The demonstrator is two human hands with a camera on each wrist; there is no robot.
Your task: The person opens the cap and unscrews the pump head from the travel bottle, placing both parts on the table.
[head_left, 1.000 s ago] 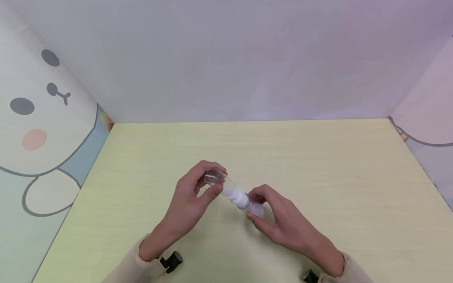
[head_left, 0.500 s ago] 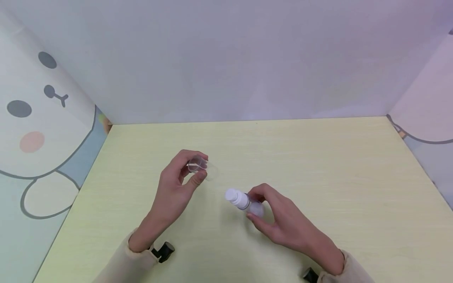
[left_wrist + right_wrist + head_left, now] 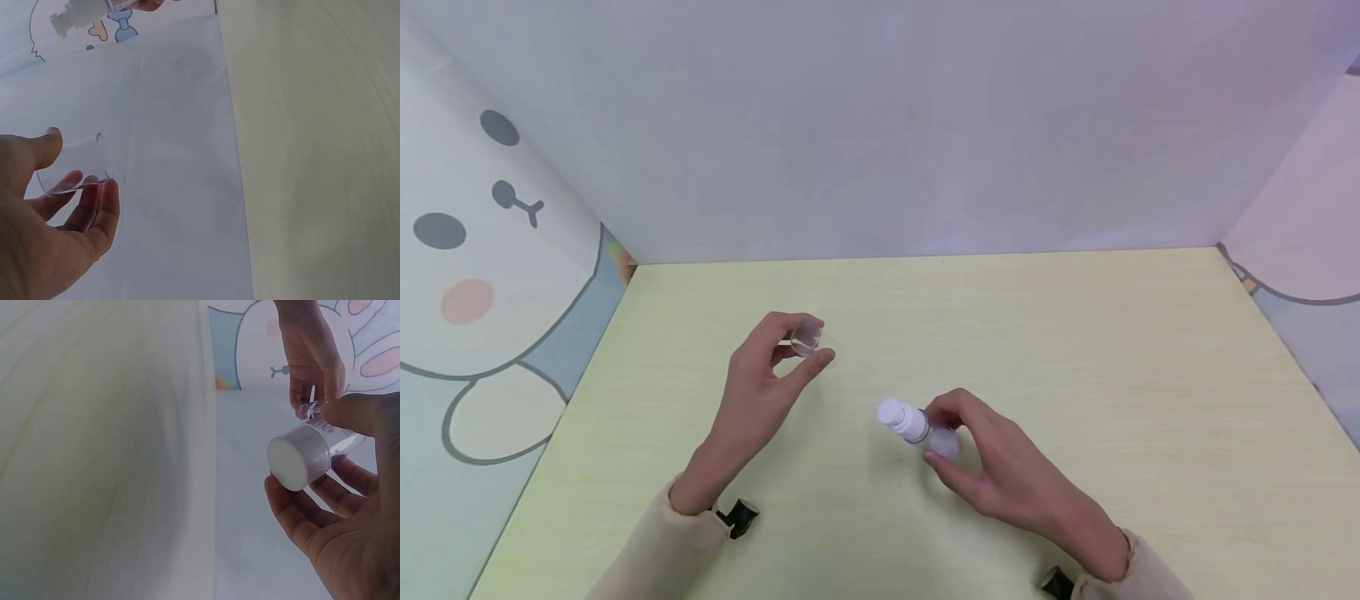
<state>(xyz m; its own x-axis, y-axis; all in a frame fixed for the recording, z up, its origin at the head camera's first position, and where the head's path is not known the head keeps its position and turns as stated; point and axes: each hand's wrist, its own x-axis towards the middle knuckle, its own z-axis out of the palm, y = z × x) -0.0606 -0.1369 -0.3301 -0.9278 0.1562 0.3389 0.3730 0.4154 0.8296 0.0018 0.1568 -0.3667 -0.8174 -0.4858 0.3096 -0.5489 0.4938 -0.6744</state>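
My left hand (image 3: 756,387) pinches a clear cylindrical cap (image 3: 806,338) between thumb and fingers, above the table left of centre. In the left wrist view the see-through cap (image 3: 78,164) lies on its side, with the fingers curled under it. My right hand (image 3: 1003,467) holds a small bottle (image 3: 908,422) with a white stepped pump top and a clear lower body. It is tilted, its top toward the left hand. The right wrist view shows the bottle's round white base (image 3: 290,464) facing the camera. Cap and bottle are apart; the right fingers partly cover the bottle's body.
A pale wooden table (image 3: 1037,333) lies beneath both hands. Behind it rises a plain whitish wall (image 3: 925,133), and a side panel (image 3: 542,317) with a cartoon animal print stands at the left. Another printed panel (image 3: 1300,200) borders the right side.
The left hand has drawn the clear cap off the bottle's white top and moved it up and to the left. The right hand and bottle have stayed nearly still.
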